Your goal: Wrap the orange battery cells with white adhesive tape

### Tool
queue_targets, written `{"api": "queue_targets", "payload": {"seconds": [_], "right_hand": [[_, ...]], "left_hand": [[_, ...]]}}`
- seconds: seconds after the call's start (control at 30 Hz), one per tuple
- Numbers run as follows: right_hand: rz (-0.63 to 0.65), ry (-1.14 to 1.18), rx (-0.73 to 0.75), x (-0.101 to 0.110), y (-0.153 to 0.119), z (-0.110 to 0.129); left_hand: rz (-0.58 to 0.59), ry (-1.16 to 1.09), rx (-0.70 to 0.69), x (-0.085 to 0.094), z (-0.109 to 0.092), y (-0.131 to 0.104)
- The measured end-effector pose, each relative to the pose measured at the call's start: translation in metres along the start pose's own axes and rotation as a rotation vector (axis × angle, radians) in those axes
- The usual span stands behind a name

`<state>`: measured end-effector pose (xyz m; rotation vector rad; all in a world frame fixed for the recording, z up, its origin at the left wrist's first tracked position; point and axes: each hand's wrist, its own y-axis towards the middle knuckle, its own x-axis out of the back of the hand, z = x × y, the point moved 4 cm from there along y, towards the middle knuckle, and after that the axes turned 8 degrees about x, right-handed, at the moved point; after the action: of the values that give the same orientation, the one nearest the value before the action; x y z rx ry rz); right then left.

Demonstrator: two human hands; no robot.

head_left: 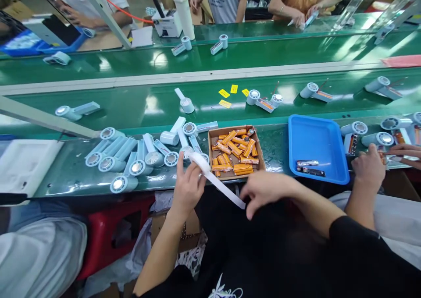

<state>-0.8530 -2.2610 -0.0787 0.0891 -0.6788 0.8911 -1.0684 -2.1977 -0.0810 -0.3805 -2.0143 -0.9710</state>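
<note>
Black shirt (pixel 279 250) nearest, left hand (pixel 188 189) grasps tape (pixel 219 184); right hand (pixel 265 189), grip unclear, borders bare bench edge (pixel 275 166).

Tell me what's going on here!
A person's left hand holds a roll of white tape, and the right hand is at the loose end of the strip. Just beyond them, a cardboard box holds orange pieces. Pale blue gadgets lie to its left, and a blue tray sits to its right.

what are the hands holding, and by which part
Tape: left hand holds its roll; the right hand is at the loose end, grip unclear.
</note>
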Motion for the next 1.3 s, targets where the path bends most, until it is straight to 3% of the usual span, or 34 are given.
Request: {"api": "queue_targets", "payload": {"seconds": [0.1, 0.17, 0.27, 0.33, 0.47, 0.57, 0.67, 0.8, 0.87, 0.93, 1.07, 1.13, 1.2, 1.3], "right_hand": [[-0.272, -0.514, -0.124, 0.065, 0.031, -0.031], [-0.272, -0.764, -0.161, 0.094, 0.054, -0.052], [-0.113, -0.844, -0.162, 0.110, 0.074, -0.072], [-0.232, -0.713, -0.127, 0.114, 0.068, -0.069], [-0.861, -0.055, 0.021, 0.103, 0.022, -0.041], [-1.078, 0.307, 0.213, 0.073, -0.004, -0.023], [-1.148, 0.388, 0.260, 0.045, -0.010, -0.016], [-1.094, 0.582, 0.219, 0.012, -0.008, -0.025], [-1.070, 0.686, 0.145, 0.005, -0.011, -0.034], [-0.998, 0.689, 0.061, 0.012, -0.018, -0.043], [-0.597, 0.467, -0.067, 0.050, -0.024, -0.042], [-0.552, 0.517, -0.095, 0.061, -0.021, -0.036], [-0.779, 0.710, -0.064, 0.059, -0.014, -0.032], [-1.298, 0.971, 0.042, 0.044, -0.013, -0.040]], "left_hand": [[-0.018, 0.029, 0.034, 0.000, 0.005, -0.009], [0.001, 0.035, -0.006, -0.005, -0.001, -0.010], [0.035, 0.020, -0.030, -0.012, -0.010, -0.007], [0.061, 0.001, -0.024, -0.015, -0.013, -0.005], [0.122, -0.035, -0.074, -0.017, -0.018, -0.002], [0.164, -0.054, -0.111, -0.017, -0.024, 0.003], [0.213, -0.063, -0.170, -0.018, -0.032, 0.009], [0.267, 0.027, -0.258, -0.017, -0.039, 0.016], [0.282, 0.112, -0.313, -0.016, -0.040, 0.018], [0.288, 0.202, -0.376, -0.015, -0.040, 0.023], [0.301, 0.323, -0.421, -0.014, -0.043, 0.042], [0.285, 0.336, -0.388, -0.016, -0.048, 0.053], [0.247, 0.347, -0.340, -0.022, -0.055, 0.057], [0.169, 0.321, -0.247, -0.040, -0.071, 0.043]]}}
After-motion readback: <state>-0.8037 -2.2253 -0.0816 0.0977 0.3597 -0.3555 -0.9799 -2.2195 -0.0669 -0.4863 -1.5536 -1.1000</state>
